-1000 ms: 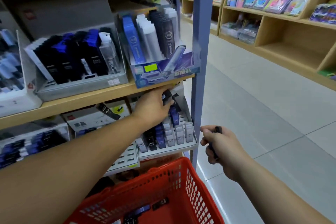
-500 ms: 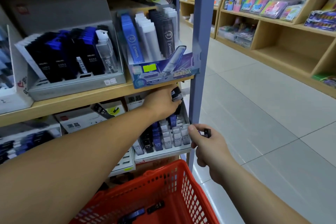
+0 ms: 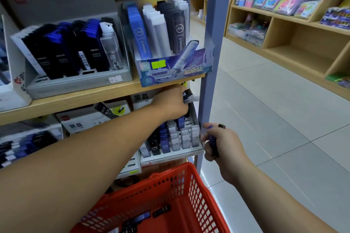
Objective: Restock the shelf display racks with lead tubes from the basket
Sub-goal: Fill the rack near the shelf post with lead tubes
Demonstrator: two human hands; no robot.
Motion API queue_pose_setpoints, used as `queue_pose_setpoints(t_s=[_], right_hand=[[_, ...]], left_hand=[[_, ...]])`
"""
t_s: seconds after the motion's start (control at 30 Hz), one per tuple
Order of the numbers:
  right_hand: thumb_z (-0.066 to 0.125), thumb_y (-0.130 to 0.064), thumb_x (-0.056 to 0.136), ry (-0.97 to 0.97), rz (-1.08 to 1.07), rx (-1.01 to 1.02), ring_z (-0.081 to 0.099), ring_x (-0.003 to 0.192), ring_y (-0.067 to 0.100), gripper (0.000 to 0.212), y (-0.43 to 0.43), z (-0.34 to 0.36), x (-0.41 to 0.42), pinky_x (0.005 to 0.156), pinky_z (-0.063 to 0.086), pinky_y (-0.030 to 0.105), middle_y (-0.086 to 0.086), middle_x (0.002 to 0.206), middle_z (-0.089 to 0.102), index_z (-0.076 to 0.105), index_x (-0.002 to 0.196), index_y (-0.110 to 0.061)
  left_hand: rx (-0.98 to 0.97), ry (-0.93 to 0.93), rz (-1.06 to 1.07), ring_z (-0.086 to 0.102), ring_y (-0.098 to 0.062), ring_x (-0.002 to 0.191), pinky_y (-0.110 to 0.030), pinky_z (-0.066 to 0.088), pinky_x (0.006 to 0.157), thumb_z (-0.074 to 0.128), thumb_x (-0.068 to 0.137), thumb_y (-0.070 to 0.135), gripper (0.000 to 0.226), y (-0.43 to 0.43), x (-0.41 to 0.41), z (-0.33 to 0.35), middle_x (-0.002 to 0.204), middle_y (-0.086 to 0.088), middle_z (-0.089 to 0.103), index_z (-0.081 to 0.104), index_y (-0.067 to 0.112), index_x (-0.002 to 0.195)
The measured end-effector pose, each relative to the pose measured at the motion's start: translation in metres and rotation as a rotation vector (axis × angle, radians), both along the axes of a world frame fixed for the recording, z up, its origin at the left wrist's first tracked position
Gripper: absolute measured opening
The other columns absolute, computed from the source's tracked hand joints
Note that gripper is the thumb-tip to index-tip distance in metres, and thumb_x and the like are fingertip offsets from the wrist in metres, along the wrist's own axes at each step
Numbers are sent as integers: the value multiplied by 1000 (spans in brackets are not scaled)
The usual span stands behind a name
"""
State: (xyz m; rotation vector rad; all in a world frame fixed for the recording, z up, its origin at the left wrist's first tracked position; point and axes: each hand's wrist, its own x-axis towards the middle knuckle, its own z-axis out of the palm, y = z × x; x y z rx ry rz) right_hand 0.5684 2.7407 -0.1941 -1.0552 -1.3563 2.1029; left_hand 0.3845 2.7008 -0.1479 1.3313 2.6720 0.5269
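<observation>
My left hand (image 3: 173, 103) reaches under the upper shelf and pinches a black-capped lead tube (image 3: 187, 95) above the back of the white display rack (image 3: 170, 154). That rack holds rows of black, blue and clear tubes marked HB 07. My right hand (image 3: 221, 144) grips a blue lead tube (image 3: 213, 143) just right of the rack's front corner; a small black cap shows above its knuckles. The red basket (image 3: 191, 172) sits below both hands with several dark tubes on its floor.
A grey-blue shelf post (image 3: 212, 62) stands between the rack and the tiled aisle. The upper shelf carries a grey tube rack (image 3: 75, 81) and a blue printed box (image 3: 176, 70). More white racks sit to the left. Wooden shelving lines the far right.
My left hand rose from the rack's tubes to the back under the shelf, with a tube in its fingers. My right hand came in from the right toward the rack's front corner.
</observation>
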Motion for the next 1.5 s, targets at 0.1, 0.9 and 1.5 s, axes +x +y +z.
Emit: queue_pose_setpoints(t_s=[0.1,0.9,1.5], right_hand=[[44,2,98,89,-3,-50,53,56,22,28,7,13,7,54,43,35,13,85,75,62,118,-7],[69,-13,97,58,-11,254,41,44,17,9,-11,47,0,43,37,30,13,60,55,72,104,-7],[70,-7,95,-117,54,898,62,85,-10,27,12,12,-17,71,48,11,-19,90,68,68,95,-34]], left_hand=[[20,-30,-55,61,-24,83,-34,52,73,66,92,28,23,-5,5,4,88,-2,60,51,22,76],[355,-794,38,62,-9,54,-26,39,43,82,88,18,22,-100,39,23,81,-12,77,69,12,105],[365,-541,101,65,-7,60,-14,51,55,79,88,15,9,-91,19,2,80,-7,74,72,18,93]])
